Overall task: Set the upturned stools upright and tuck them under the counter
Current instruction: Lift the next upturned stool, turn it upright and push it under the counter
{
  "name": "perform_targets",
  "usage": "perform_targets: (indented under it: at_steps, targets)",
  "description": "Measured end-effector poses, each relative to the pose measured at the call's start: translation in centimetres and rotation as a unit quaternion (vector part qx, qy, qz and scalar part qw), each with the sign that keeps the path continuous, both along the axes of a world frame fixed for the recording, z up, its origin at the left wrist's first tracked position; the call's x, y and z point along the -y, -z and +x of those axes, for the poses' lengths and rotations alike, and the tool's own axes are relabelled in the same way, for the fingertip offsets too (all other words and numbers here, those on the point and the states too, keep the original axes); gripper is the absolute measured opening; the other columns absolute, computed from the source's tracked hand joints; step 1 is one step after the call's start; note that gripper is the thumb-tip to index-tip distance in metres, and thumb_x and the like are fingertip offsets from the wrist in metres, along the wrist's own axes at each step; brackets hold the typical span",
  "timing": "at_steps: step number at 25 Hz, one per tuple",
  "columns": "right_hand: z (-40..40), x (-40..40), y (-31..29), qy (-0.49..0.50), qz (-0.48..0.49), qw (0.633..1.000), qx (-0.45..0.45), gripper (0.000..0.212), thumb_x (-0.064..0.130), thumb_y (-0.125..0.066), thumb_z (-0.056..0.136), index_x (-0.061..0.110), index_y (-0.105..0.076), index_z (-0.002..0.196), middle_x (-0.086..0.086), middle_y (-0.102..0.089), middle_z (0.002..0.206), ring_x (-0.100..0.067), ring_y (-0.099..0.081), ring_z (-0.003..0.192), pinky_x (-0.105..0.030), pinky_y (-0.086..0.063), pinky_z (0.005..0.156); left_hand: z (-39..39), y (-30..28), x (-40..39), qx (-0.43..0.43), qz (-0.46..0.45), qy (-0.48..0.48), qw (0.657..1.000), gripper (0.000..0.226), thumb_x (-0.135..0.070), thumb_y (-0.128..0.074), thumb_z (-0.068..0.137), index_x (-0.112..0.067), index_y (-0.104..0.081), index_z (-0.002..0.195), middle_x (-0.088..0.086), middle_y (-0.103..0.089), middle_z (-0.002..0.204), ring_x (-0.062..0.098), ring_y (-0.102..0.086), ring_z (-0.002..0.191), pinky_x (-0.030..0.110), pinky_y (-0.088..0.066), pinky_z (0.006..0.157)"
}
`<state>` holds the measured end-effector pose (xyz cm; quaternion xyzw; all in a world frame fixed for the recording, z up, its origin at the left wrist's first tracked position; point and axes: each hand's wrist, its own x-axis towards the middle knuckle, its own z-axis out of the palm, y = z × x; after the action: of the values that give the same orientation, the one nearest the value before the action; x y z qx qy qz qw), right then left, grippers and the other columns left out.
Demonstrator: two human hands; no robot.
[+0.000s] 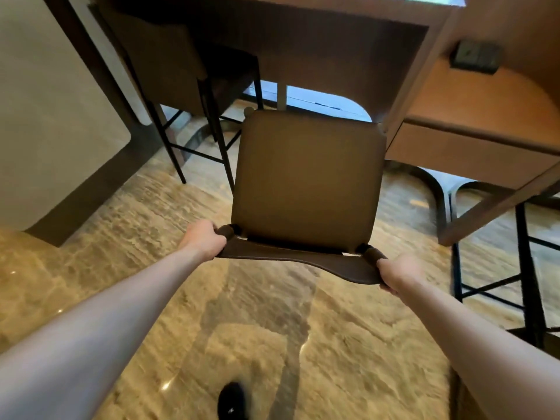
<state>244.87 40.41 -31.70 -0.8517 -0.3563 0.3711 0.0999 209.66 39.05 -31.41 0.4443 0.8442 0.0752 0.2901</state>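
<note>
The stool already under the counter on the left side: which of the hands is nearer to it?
Left. The left hand grips the left end of the held stool's backrest, on the side of the tucked stool. The right hand grips the opposite end, farther away.

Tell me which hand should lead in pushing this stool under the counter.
Neither clearly: the left hand and right hand each grip one end of the stool's backrest. The seat already faces the counter opening, so push evenly; if anything, left, being farther forward.

One wide-angle head view looks steeply down and forward, close over the stool (306, 177) at frame centre, counter (333, 22) along the top.
</note>
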Motion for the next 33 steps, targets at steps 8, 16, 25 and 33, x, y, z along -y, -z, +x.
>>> perform_targets:
  at_steps: [8,16,25,33]
  targets:
    - [-0.9,-14.0,-5.3,-0.047,0.06,0.993,0.094,0.021,0.014,-0.058,0.083,0.0,-0.069,0.073,-0.014,-0.069,0.065,-0.03,-0.067,0.067,-0.028,-0.047,0.054,-0.7,-4.1,-14.2,-0.12,0.176,0.044,0.976,0.02,-0.029,-0.05,0.09,-0.023,-0.067,0.082,0.004,-0.063,0.1,0.026,-0.057,0.087,0.033,-0.046,0.071]
    - [-2.4,-26.6,-7.8,0.018,0.119,0.986,0.118,0.014,0.018,-0.062,0.083,0.009,-0.072,0.088,-0.011,-0.067,0.081,-0.025,-0.058,0.065,-0.021,-0.038,0.051,-1.9,-6.5,-28.0,-0.076,0.215,0.081,0.97,0.021,-0.034,-0.047,0.093,-0.021,-0.064,0.099,0.003,-0.056,0.119,0.022,-0.053,0.106,0.034,-0.046,0.078]
    - [-3.3,-34.5,-9.1,0.035,0.125,0.988,0.086,0.02,0.018,-0.055,0.089,0.006,-0.072,0.087,-0.012,-0.069,0.079,-0.025,-0.061,0.065,-0.023,-0.04,0.052,-2.2,-7.6,-36.0,-0.081,0.209,0.1,0.969,0.023,-0.035,-0.046,0.096,-0.018,-0.062,0.097,0.003,-0.057,0.112,0.022,-0.056,0.101,0.036,-0.05,0.078]
    - [-3.2,-38.9,-9.7,0.044,0.11,0.992,0.044,0.019,0.018,-0.057,0.095,0.003,-0.067,0.1,-0.013,-0.067,0.089,-0.025,-0.066,0.068,-0.031,-0.057,0.062,-2.1,-8.0,-39.8,-0.1,0.208,0.107,0.967,0.032,-0.035,-0.044,0.099,-0.014,-0.066,0.108,0.007,-0.061,0.115,0.023,-0.058,0.101,0.031,-0.045,0.074]
